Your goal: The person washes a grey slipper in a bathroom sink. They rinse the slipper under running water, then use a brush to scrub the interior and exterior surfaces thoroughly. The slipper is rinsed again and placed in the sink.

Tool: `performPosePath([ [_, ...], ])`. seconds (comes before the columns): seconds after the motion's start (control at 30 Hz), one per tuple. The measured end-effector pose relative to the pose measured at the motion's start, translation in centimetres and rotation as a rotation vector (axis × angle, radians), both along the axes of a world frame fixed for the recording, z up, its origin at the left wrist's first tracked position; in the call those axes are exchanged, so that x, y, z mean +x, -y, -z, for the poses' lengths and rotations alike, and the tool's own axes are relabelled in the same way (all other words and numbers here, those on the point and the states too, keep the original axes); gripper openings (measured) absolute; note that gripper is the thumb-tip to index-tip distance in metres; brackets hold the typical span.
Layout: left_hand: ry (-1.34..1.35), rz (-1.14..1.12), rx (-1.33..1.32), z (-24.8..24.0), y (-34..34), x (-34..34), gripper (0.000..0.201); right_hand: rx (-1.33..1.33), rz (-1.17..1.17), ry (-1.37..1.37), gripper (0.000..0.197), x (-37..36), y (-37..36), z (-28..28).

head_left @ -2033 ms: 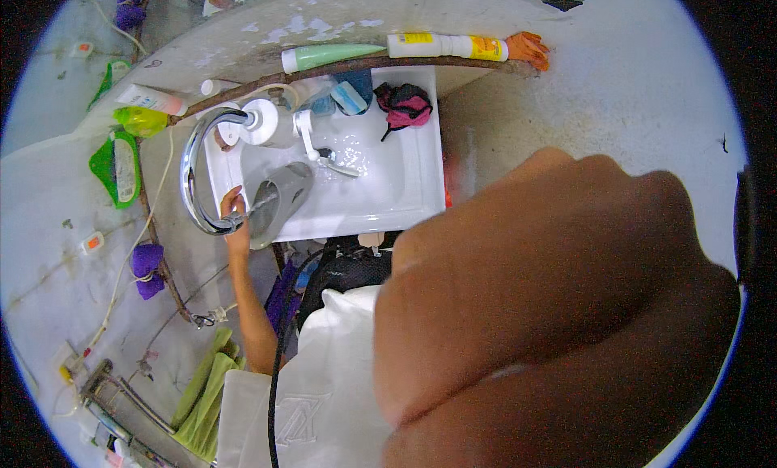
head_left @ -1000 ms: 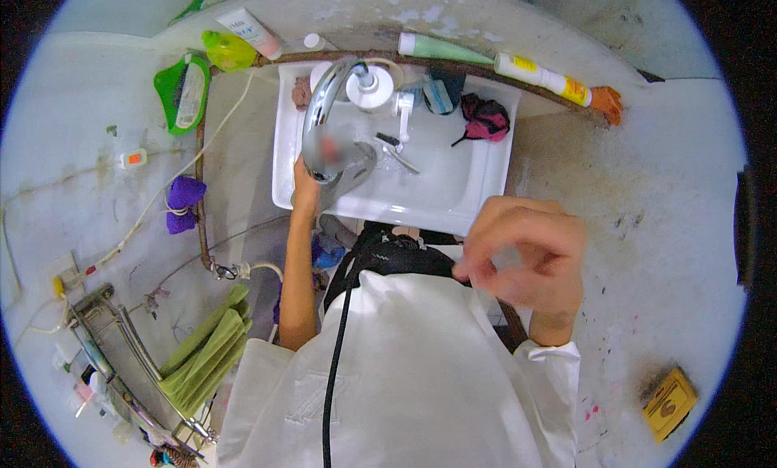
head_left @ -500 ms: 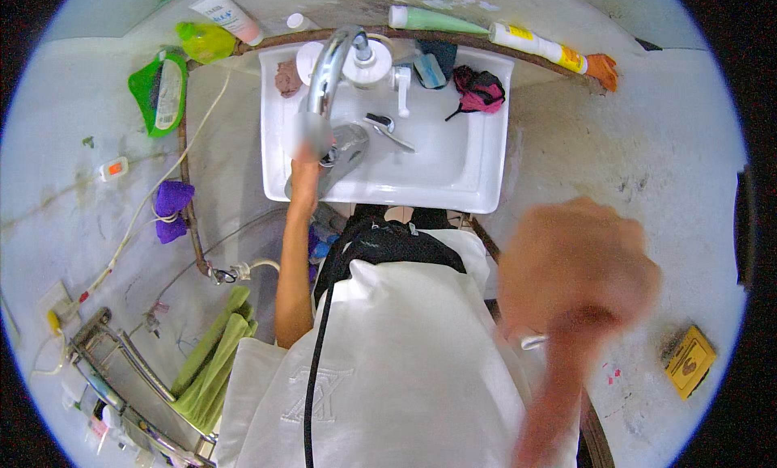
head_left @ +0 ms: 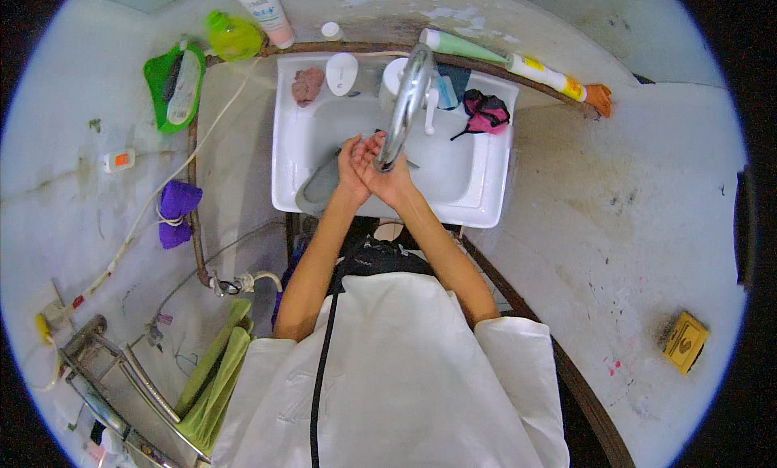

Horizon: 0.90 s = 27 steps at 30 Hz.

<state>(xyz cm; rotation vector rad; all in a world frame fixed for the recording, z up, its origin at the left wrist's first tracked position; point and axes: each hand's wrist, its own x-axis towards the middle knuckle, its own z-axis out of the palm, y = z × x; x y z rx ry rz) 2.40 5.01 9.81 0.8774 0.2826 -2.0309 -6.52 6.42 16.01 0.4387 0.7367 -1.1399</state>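
Right hand point(head_left: 392, 179) has swung in from off to the right of the sink, where it was a blur half a second ago, and now it's right up against the left hand point(head_left: 351, 175) over the white sink point(head_left: 495, 194). Grip on both is loose and cupped, fingers apart from the palms, not clamped on anything I can see. The chrome faucet point(head_left: 409, 104) arches over them, its tip overlapping the right hand in this view, so I can't tell if they touch. Pinkish-brown cloth point(head_left: 307, 87) sits at the back left corner, pink-and-black cloth point(head_left: 486, 114) at back right.
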Motion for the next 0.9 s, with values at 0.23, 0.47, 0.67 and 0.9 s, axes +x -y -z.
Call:
performPosePath([
  [0.23, 0.062, 0.047, -0.268, 6.8, -1.2, -0.1, 0.029, 0.149, -0.010, -0.478, 0.024, 1.3, 2.2, 4.6],
  [0.47, 0.265, 0.055, 0.102, -1.8, 0.6, -2.8, 0.040, -0.213, -0.184, -1.515, 0.014, 5.2, 3.7, -0.6],
  [0.67, -0.085, -0.016, 0.221, -1.4, 1.9, -1.1, 0.050, -1.430, -1.051, -2.297, 0.022, -2.4, 3.0, 7.7],
  [0.9, 0.507, 0.192, -0.161, -1.6, 4.4, -5.7, 0.069, -0.195, -0.359, -0.838, 0.054, -0.7, 1.4, 0.9],
])
